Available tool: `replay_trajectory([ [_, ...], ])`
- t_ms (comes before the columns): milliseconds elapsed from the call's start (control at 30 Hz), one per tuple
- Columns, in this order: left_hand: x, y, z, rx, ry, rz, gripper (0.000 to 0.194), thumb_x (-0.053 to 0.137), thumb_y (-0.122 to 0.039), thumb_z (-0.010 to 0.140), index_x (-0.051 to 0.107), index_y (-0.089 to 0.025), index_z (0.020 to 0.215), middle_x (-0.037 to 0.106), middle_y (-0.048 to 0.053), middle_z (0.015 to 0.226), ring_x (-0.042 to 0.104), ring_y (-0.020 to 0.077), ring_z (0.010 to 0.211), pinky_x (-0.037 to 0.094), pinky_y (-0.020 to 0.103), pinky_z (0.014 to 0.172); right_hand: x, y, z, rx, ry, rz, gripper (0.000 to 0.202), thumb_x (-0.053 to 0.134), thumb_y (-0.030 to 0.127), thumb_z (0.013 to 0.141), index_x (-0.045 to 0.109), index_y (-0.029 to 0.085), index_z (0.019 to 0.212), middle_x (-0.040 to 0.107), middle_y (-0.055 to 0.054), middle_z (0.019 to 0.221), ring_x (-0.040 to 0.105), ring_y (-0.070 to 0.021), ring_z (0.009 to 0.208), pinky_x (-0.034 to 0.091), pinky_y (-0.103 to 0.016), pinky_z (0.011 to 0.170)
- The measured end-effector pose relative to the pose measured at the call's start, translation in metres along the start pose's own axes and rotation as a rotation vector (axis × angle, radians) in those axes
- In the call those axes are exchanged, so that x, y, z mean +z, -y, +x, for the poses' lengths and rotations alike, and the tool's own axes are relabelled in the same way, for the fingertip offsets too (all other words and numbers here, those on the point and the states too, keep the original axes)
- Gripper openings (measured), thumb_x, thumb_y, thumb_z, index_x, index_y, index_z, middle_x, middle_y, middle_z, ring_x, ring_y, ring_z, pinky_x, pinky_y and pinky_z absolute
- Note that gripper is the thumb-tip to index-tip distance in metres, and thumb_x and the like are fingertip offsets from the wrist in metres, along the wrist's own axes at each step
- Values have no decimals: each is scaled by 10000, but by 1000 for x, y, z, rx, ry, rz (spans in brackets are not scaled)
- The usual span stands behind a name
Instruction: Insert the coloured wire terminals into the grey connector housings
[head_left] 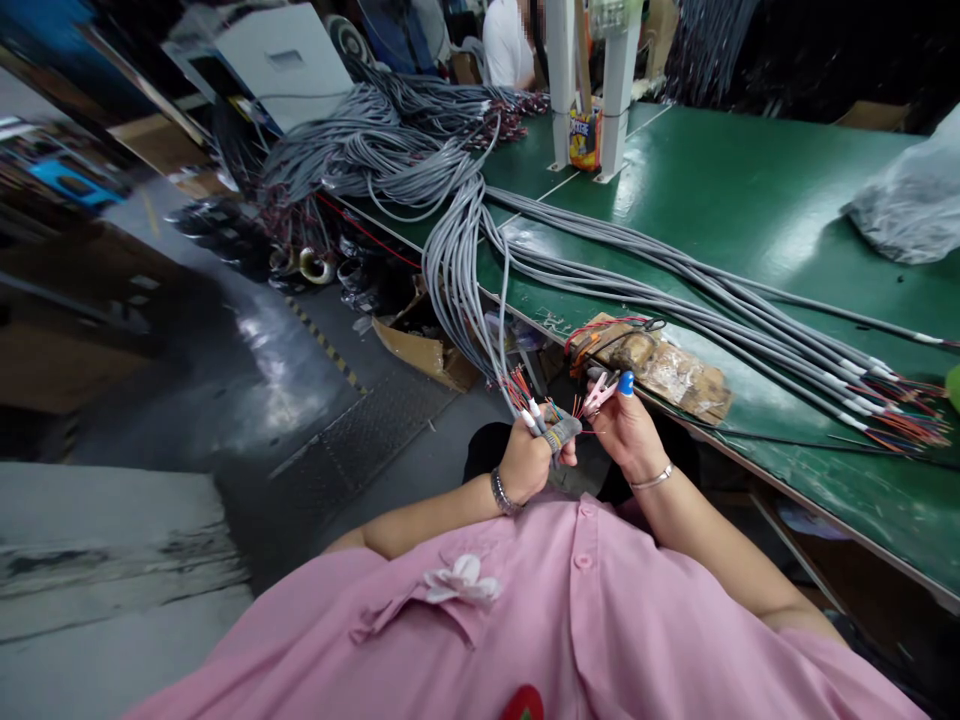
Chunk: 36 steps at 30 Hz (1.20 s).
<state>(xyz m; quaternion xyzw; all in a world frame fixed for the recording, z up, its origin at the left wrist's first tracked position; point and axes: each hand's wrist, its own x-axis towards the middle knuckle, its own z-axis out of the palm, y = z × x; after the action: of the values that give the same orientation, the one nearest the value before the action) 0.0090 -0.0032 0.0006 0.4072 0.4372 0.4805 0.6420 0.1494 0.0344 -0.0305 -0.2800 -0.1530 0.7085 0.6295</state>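
My left hand (526, 462), with a grey fabric cover on a finger, is closed around the ends of several grey cables (534, 418). Fine coloured wires (577, 408) fan out from the cable ends toward the other hand. My right hand (630, 432), blue tape on its thumb, pinches a small pink clip-like tool (598, 395) close to those wires. Whether the tool touches a wire is too small to tell. From the held ends, the cables (457, 250) rise in a hanging loop to the table.
Grey cables with stripped ends (825, 375) lie along the green table (750, 190). A taped wooden block (660, 365) sits at its near edge. Farther back are a large cable heap (375, 130), white posts (615, 100) and a plastic bag (911, 195). A person (508, 45) is behind.
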Motion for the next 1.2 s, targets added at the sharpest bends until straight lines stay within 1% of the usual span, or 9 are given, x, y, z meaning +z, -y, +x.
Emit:
replay_trajectory([
  [133,-1,2,0,0,1,3,300,735,-404,720,579,-149,696,578,-24,521,541,100,410,417,212,399,3,-1,-1,-18,-19,13,322,795,492,686,669,213,787,675,18,757,588,-110,666,503,-228,630],
  [300,-3,0,-2,-28,-11,0,314,745,-421,706,596,-148,745,582,-29,527,526,94,403,448,225,419,-3,-3,-4,15,-22,-62,428,713,635,692,666,242,855,685,2,819,602,-129,684,494,-240,601],
  [400,-8,2,-5,-24,-12,12,319,744,-426,712,589,-149,749,587,-26,530,533,98,405,440,220,413,-11,0,-8,72,38,-104,499,651,708,693,661,244,876,688,-12,845,608,-132,686,496,-243,586],
  [500,-14,5,-8,-13,-6,38,323,745,-427,716,577,-153,745,598,-21,538,545,98,413,436,211,415,-17,10,-14,200,167,-208,557,616,729,707,671,208,895,691,-44,844,616,-137,684,522,-265,613],
  [633,-19,7,-10,-39,23,115,327,753,-432,707,599,-150,766,613,-15,548,569,112,431,467,222,434,-16,26,-23,324,295,-442,478,698,619,716,679,158,838,689,-58,757,630,-141,660,535,-281,633],
  [733,-18,4,-11,-66,57,177,334,773,-422,685,608,-143,763,617,-12,550,580,116,444,479,223,444,-10,34,-26,321,288,-575,337,778,470,702,673,159,781,671,-19,691,602,-109,597,517,-252,605],
  [833,-14,-1,-13,-68,75,217,334,786,-414,671,601,-141,726,611,-12,541,574,110,446,481,219,451,-5,39,-26,282,302,-649,265,804,383,684,689,155,751,643,10,637,555,-84,550,477,-218,561],
  [1033,-12,-4,-13,-82,136,289,311,788,-389,670,606,-137,673,617,5,535,586,113,451,467,203,445,-1,38,-26,197,347,-744,247,795,383,685,704,156,718,663,7,653,539,-91,567,449,-225,565],
  [1200,-13,-2,-8,-225,263,369,310,806,-358,638,603,-125,617,618,23,514,583,116,436,465,201,439,4,28,-32,196,473,-782,270,721,430,768,692,163,802,686,-11,688,596,-135,598,484,-276,605],
])
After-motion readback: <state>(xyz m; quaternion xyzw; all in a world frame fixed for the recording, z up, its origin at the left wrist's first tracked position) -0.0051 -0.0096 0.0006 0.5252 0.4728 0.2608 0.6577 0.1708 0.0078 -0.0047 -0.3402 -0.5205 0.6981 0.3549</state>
